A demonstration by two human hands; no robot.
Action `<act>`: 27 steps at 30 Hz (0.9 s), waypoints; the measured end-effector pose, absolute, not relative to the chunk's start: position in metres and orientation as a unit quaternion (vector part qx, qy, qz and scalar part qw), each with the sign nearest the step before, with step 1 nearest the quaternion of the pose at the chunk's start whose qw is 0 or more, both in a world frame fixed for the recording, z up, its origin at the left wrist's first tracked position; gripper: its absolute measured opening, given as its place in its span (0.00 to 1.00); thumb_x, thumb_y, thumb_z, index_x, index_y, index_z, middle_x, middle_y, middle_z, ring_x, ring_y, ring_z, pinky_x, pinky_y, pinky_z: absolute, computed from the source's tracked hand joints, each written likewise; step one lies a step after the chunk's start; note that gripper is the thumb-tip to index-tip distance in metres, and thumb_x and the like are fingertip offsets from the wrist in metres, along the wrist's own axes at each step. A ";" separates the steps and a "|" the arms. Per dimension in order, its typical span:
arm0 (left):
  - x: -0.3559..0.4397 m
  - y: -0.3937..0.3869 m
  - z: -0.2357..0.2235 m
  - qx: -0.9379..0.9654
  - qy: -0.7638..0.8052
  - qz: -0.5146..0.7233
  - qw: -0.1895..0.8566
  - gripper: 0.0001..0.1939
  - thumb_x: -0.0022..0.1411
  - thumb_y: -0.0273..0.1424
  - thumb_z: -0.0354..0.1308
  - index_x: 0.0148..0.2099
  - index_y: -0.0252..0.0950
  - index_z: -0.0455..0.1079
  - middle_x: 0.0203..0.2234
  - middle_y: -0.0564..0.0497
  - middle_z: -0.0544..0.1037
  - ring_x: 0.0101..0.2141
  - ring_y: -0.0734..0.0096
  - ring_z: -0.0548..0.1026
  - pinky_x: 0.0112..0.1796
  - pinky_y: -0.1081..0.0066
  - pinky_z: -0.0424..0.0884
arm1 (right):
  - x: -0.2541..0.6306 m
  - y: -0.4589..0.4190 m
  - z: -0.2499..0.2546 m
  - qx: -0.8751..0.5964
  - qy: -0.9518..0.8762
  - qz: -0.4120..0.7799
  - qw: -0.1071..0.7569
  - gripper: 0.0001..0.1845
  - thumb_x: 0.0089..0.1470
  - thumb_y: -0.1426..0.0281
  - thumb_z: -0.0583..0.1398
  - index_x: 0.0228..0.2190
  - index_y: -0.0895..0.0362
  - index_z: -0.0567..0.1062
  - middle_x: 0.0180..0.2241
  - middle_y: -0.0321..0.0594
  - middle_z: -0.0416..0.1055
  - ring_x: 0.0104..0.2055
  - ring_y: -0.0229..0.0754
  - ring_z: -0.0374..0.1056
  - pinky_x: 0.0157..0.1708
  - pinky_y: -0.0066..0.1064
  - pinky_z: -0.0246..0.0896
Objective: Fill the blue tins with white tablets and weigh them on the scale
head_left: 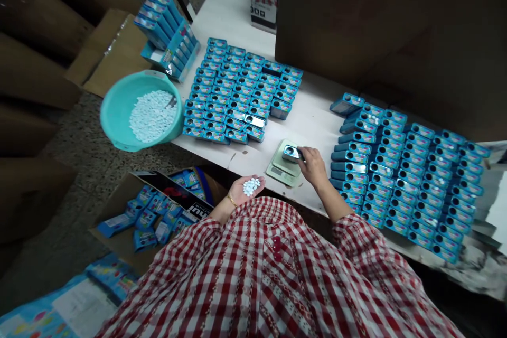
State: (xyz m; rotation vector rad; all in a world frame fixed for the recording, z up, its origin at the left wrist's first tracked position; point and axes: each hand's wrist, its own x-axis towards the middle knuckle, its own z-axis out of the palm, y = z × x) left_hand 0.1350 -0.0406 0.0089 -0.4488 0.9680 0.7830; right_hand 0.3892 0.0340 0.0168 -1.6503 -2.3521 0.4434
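Note:
My left hand (237, 191) is palm up, cupping a heap of small white pellets (251, 186) in front of my chest. My right hand (312, 165) grips one end of a small blue box (292, 153) with a dark round spot on its top. That box is on, or just above, a pale green digital scale (284, 175); exact contact is hard to tell. Rows of similar blue boxes stand on the table, one block (237, 90) ahead to the left and a larger block (407, 179) to the right.
A turquoise basin (113, 116) of white pellets, with a scoop-like object inside, stands left of the table (312, 116). An open carton (122, 253) of blue packs lies below it. A big brown carton (380, 21) borders the far side. A stacked blue display (168, 37) stands at the far left.

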 end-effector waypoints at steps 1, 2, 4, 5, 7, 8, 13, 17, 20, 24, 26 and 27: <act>0.133 -0.040 0.010 -0.211 0.453 0.372 0.782 0.11 0.58 0.22 0.46 0.31 0.27 0.69 0.29 0.41 0.78 0.34 0.64 0.77 0.40 0.65 0.71 | 0.385 0.047 0.018 -0.565 -0.803 0.147 0.122 0.20 0.54 0.69 0.52 0.49 0.60 0.66 0.43 0.48 0.66 0.43 0.49 0.58 0.45 0.40 0.58; 0.130 -0.040 0.012 -0.215 0.458 0.382 0.773 0.11 0.59 0.23 0.46 0.30 0.27 0.69 0.29 0.41 0.78 0.34 0.64 0.77 0.39 0.66 0.72 | 0.379 0.061 0.018 -0.569 -0.800 0.142 0.129 0.21 0.54 0.69 0.52 0.49 0.60 0.66 0.44 0.48 0.66 0.43 0.49 0.58 0.45 0.40 0.58; 0.123 -0.040 0.014 -0.225 0.470 0.401 0.754 0.11 0.59 0.23 0.46 0.30 0.28 0.69 0.28 0.41 0.78 0.34 0.64 0.77 0.38 0.66 0.73 | 0.362 0.092 0.016 -0.581 -0.789 0.137 0.142 0.21 0.53 0.69 0.52 0.49 0.60 0.66 0.44 0.48 0.66 0.44 0.50 0.58 0.45 0.40 0.58; 0.119 -0.041 0.015 -0.230 0.475 0.409 0.744 0.11 0.59 0.23 0.46 0.31 0.28 0.69 0.29 0.41 0.78 0.34 0.64 0.77 0.37 0.66 0.73 | 0.353 0.107 0.013 -0.590 -0.782 0.141 0.146 0.21 0.53 0.70 0.53 0.49 0.60 0.66 0.45 0.48 0.66 0.44 0.50 0.58 0.46 0.40 0.58; 0.113 -0.043 0.016 -0.239 0.485 0.421 0.728 0.10 0.59 0.22 0.46 0.31 0.28 0.69 0.29 0.41 0.78 0.34 0.64 0.77 0.36 0.66 0.74 | 0.335 0.132 0.003 -0.608 -0.763 0.160 0.150 0.22 0.52 0.72 0.53 0.49 0.60 0.66 0.46 0.48 0.66 0.45 0.50 0.58 0.46 0.40 0.58; 0.111 -0.043 0.016 -0.242 0.490 0.424 0.722 0.10 0.59 0.22 0.47 0.32 0.28 0.69 0.29 0.40 0.78 0.34 0.64 0.77 0.35 0.66 0.74 | 0.328 0.141 -0.004 -0.614 -0.755 0.173 0.151 0.22 0.51 0.73 0.53 0.49 0.60 0.66 0.47 0.48 0.66 0.46 0.49 0.58 0.47 0.39 0.58; 0.115 -0.027 0.008 -0.250 0.508 0.407 0.717 0.09 0.59 0.22 0.48 0.31 0.29 0.69 0.27 0.41 0.77 0.32 0.65 0.77 0.31 0.70 0.75 | 0.345 0.142 -0.029 -0.638 -0.721 0.188 0.194 0.20 0.52 0.73 0.51 0.47 0.58 0.68 0.52 0.45 0.63 0.52 0.45 0.58 0.51 0.37 0.57; 0.132 0.000 0.002 -0.232 0.509 0.384 0.735 0.09 0.59 0.22 0.47 0.31 0.29 0.69 0.26 0.42 0.77 0.32 0.65 0.77 0.29 0.71 0.75 | 0.415 0.145 -0.018 -0.682 -0.700 0.107 0.181 0.20 0.53 0.73 0.50 0.47 0.59 0.69 0.51 0.47 0.64 0.53 0.47 0.57 0.52 0.40 0.54; 0.141 0.008 0.006 -0.226 0.506 0.379 0.741 0.09 0.59 0.22 0.48 0.32 0.29 0.69 0.26 0.41 0.77 0.32 0.64 0.77 0.30 0.70 0.76 | 0.473 0.176 -0.002 -0.733 -0.665 0.028 0.136 0.24 0.52 0.72 0.50 0.52 0.59 0.63 0.55 0.48 0.60 0.56 0.50 0.52 0.52 0.43 0.51; 0.139 -0.008 0.015 -0.244 0.525 0.391 0.716 0.08 0.58 0.22 0.48 0.33 0.29 0.69 0.26 0.41 0.77 0.31 0.64 0.78 0.31 0.70 0.76 | 0.521 0.224 0.001 -0.762 -0.647 -0.011 0.034 0.28 0.52 0.75 0.48 0.55 0.60 0.57 0.56 0.49 0.57 0.57 0.50 0.49 0.52 0.44 0.46; 0.135 -0.020 0.017 -0.259 0.538 0.400 0.695 0.07 0.58 0.22 0.49 0.33 0.29 0.68 0.26 0.42 0.77 0.31 0.65 0.78 0.31 0.70 0.76 | 0.527 0.238 -0.002 -0.764 -0.644 -0.016 -0.023 0.24 0.52 0.77 0.47 0.52 0.61 0.62 0.50 0.50 0.63 0.54 0.50 0.53 0.51 0.45 0.45; 0.133 -0.026 0.017 -0.266 0.542 0.407 0.686 0.07 0.58 0.22 0.49 0.33 0.29 0.68 0.25 0.42 0.77 0.30 0.65 0.78 0.32 0.70 0.76 | 0.526 0.240 -0.002 -0.764 -0.644 -0.020 -0.045 0.22 0.52 0.77 0.46 0.49 0.62 0.64 0.47 0.51 0.65 0.52 0.50 0.55 0.50 0.44 0.45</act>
